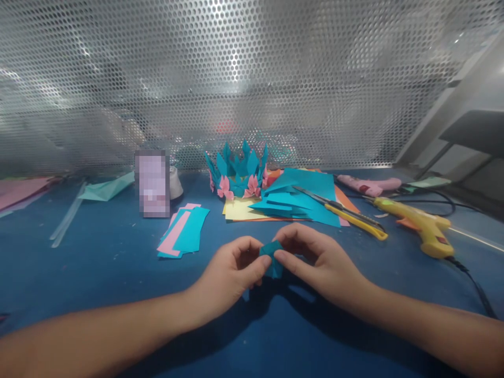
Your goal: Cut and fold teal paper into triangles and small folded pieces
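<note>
Between both hands, a small folded piece of blue paper point(274, 266) is pinched just above the table. My left hand point(232, 268) grips its left side, thumb in front and fingers behind. On the other side, my right hand point(321, 257) pinches it near the top right edge with thumb and fingers. The fingertips behind the paper are partly hidden. To the left lie blue and pink paper strips point(192, 233) in a small pile. Farther back stands a blue paper crown point(238, 176) with pointed tips and pink paper flowers point(254, 185) around its base.
Blue paper sheets point(315, 184) lie over yellow and orange ones, with a yellow-handled utility knife point(356, 220) on top. At right are a yellow glue gun point(423, 223) with a cord and a pink glue gun point(368, 185). A blurred-out phone-like object point(153, 184) stands left, before a perforated metal panel point(236, 79).
</note>
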Action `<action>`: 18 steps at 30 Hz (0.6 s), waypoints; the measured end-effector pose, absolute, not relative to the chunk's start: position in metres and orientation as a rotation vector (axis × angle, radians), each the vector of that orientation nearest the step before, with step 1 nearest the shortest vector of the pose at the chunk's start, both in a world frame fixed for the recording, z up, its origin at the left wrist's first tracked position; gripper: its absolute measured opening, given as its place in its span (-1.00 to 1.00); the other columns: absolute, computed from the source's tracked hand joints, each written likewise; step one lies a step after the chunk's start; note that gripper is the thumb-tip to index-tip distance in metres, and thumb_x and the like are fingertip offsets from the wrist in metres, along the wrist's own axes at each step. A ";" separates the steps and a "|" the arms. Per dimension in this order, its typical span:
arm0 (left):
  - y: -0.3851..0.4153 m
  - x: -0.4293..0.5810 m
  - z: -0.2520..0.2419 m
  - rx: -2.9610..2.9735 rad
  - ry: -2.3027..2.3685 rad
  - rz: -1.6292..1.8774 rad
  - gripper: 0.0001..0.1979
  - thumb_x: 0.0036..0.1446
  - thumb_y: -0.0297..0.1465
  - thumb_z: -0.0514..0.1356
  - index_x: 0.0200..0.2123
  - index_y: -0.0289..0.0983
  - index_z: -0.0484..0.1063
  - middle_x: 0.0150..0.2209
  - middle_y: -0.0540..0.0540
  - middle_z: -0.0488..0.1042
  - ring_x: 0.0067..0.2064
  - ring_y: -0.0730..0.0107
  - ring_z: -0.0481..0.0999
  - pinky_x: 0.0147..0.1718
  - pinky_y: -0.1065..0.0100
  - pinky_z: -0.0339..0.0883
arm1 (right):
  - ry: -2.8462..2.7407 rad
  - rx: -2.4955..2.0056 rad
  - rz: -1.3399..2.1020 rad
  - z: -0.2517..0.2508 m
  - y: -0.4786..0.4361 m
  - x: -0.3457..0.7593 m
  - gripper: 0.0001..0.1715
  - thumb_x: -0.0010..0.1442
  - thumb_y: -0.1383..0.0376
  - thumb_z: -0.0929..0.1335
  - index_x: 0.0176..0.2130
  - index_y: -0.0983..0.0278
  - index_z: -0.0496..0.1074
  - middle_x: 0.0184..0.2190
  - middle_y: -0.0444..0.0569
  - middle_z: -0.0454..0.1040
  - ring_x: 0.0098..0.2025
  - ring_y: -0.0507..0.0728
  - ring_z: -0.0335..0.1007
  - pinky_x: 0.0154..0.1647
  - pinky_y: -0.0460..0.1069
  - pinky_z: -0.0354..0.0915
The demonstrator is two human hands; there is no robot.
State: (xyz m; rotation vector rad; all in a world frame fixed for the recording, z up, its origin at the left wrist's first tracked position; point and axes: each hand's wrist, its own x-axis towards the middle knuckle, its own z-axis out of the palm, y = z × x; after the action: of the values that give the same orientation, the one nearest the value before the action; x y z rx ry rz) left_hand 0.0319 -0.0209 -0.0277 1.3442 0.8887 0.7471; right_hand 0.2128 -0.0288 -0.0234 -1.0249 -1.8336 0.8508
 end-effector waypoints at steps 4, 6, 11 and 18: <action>-0.022 0.032 -0.029 1.318 0.887 0.734 -0.71 0.01 -0.21 0.24 -0.45 -0.27 0.24 -0.59 0.13 0.25 -0.59 0.60 0.26 -0.60 0.51 0.14 | -1.879 -1.077 0.741 -0.024 -0.031 0.214 -0.90 0.16 0.29 0.31 -0.39 0.27 0.33 -0.50 -0.12 0.40 -0.47 0.01 0.36 -0.47 -0.12 0.33; -0.022 0.032 -0.029 1.304 0.888 0.731 -0.70 0.00 -0.21 0.25 -0.47 -0.27 0.22 -0.60 0.14 0.23 -0.60 0.61 0.25 -0.62 0.51 0.13 | -1.936 -1.059 0.639 -0.023 -0.032 0.214 -0.91 0.15 0.33 0.31 -0.41 0.27 0.35 -0.52 -0.12 0.42 -0.48 0.01 0.37 -0.47 -0.12 0.31; -0.023 0.031 -0.026 1.318 0.876 0.738 -0.74 0.02 -0.26 0.22 -0.50 -0.27 0.22 -0.62 0.16 0.20 -0.62 0.64 0.23 -0.62 0.53 0.12 | -2.088 -0.857 0.388 -0.021 -0.034 0.215 -0.89 0.18 0.41 0.28 -0.33 0.26 0.40 -0.49 -0.09 0.48 -0.47 0.00 0.39 -0.43 -0.12 0.30; -0.021 0.032 -0.022 1.313 0.955 0.681 -0.69 -0.04 -0.19 0.24 -0.50 -0.28 0.23 -0.62 0.15 0.22 -0.63 0.61 0.26 -0.65 0.52 0.11 | -2.203 -0.776 0.256 -0.022 -0.029 0.219 -0.81 0.24 0.39 0.23 -0.27 0.25 0.43 -0.47 -0.04 0.51 -0.44 0.04 0.42 -0.42 -0.09 0.30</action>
State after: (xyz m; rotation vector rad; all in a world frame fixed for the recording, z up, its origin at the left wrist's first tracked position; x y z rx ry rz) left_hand 0.0318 -0.0214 -0.0219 1.3128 0.9548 0.6812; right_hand 0.2191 -0.0289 -0.0216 -0.7764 -2.2035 0.2559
